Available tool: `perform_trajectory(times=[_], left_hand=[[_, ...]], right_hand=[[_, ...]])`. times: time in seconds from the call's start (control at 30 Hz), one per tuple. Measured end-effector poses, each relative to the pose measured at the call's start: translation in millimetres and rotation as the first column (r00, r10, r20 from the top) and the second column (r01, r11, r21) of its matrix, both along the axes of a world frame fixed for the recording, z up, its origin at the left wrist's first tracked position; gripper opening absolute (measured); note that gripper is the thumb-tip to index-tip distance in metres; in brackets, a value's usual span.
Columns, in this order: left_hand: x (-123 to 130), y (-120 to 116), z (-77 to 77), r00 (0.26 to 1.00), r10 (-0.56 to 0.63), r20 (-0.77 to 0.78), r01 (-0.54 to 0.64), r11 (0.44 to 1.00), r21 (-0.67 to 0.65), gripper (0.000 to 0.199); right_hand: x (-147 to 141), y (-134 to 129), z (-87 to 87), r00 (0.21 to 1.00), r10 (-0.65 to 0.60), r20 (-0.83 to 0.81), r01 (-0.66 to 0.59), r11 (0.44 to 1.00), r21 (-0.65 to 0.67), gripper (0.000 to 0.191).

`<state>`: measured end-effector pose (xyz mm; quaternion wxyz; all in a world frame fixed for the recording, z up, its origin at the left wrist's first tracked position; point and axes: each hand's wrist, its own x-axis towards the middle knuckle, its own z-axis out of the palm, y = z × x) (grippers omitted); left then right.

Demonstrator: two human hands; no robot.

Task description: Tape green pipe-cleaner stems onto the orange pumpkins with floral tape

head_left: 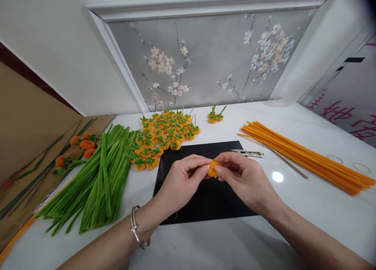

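Observation:
Between my two hands, over a black mat (202, 203), is a small orange pipe-cleaner pumpkin (214, 170) with a ribbed, rounded body. My left hand (188, 176) pinches its left side between thumb and fingers. On the other side, my right hand (243, 174) grips it the same way, with the other fingers curled behind. Thread snips (251, 153) lie just beyond my right hand, partly on the mat's edge. Many finished orange pieces with green tops (164, 131) stand in a cluster behind the mat to the left.
Green pipe cleaners (102, 180) are heaped at the left, orange pipe cleaners (305, 156) at the right beside a thin stick (289, 162). A few capped pieces (216, 116) sit near the wall. Fuzzy orange flowers (87, 144) lie on brown paper at far left. Rubber bands (361, 168) rest at right.

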<state>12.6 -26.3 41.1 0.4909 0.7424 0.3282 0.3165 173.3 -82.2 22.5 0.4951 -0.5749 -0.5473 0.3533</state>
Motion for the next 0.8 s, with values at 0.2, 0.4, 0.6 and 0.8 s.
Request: perform_trajectory(times=[0.2,0.4,0.6,0.8], left_hand=[[-2.1,1.6,9.4,0.999,-0.002,0.041,0.01,0.977,-0.214,0.023],[-5.6,6.0,2.9,0.985,0.05,0.166,0.023,0.911,-0.412,0.025],[-4.4,6.6,0.0,0.977,0.105,0.185,-0.005,0.881,-0.472,0.031],[-3.7,5.8,-3.8,0.979,0.067,0.191,0.038,0.866,-0.499,0.03]], right_hand=[[3.4,1.8,3.5,0.992,0.042,-0.122,-0.044,0.999,-0.012,0.022],[8.0,3.0,-3.1,0.987,0.082,-0.141,-0.078,0.996,0.03,0.027],[7.9,4.2,-5.8,0.99,0.085,-0.112,-0.081,0.996,0.036,0.025],[4.4,3.1,-4.0,0.994,0.077,-0.073,-0.076,0.997,0.026,0.025]])
